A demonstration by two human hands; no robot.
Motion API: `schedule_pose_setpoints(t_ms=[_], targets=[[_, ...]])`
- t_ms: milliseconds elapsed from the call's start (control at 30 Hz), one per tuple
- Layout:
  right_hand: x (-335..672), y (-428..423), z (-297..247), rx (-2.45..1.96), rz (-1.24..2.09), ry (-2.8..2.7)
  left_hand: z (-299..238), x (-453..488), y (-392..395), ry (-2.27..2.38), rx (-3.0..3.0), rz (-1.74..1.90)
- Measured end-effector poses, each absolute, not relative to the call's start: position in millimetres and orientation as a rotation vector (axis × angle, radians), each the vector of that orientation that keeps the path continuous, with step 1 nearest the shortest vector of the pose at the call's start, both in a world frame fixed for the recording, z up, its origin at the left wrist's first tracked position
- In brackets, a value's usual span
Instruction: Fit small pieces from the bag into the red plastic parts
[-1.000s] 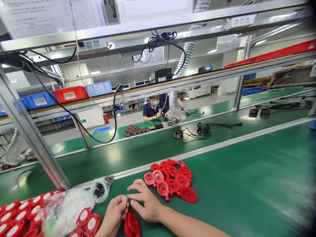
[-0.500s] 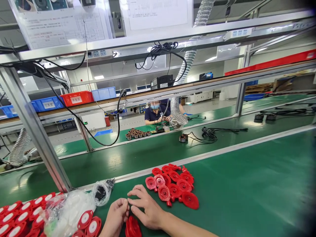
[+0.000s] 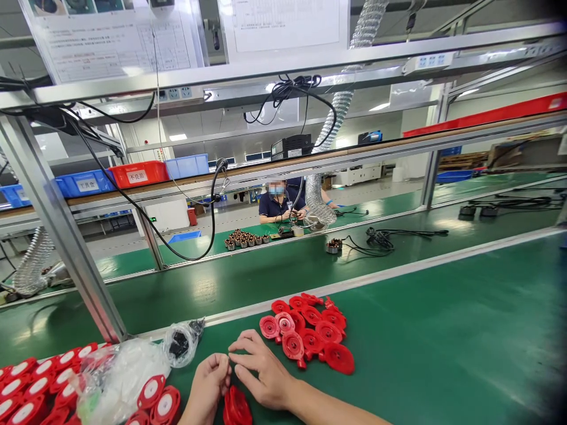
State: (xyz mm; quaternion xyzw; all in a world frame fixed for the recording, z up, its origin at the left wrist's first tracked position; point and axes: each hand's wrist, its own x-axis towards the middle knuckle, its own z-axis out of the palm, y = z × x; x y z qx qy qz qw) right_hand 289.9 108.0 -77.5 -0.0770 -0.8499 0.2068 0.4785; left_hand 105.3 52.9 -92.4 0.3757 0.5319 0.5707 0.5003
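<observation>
My left hand (image 3: 208, 383) is curled into a pinch at the near edge of the green bench mat (image 3: 443, 330), its fingertips meeting those of my right hand (image 3: 261, 370). What they pinch is too small to make out. My right hand's fingers are bent, with thumb and forefinger pressed towards the left hand. Just below both hands stands a red plastic part (image 3: 237, 407) on edge. A heap of several red round plastic parts (image 3: 310, 333) lies right of my right hand.
Red parts with white round labels (image 3: 31, 395) lie at the near left beside clear plastic bags (image 3: 128, 366) and a small bag of black pieces (image 3: 181, 341). A slanted aluminium post (image 3: 66, 236) rises at left. Across the green conveyor (image 3: 266, 271), a person (image 3: 277, 203) works at copper-wound parts (image 3: 245, 239).
The view has shifted slightly; both hands stay together in the same pinch, with hardly any motion.
</observation>
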Motion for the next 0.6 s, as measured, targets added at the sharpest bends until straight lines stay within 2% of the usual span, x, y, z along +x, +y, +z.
schedule_pose_setpoints(t_ms=[600], targets=[[289.0, 109.3, -78.9, -0.185, 0.512, -2.104, -80.7, 110.0, 48.3, 1.249, 0.861, 1.427]])
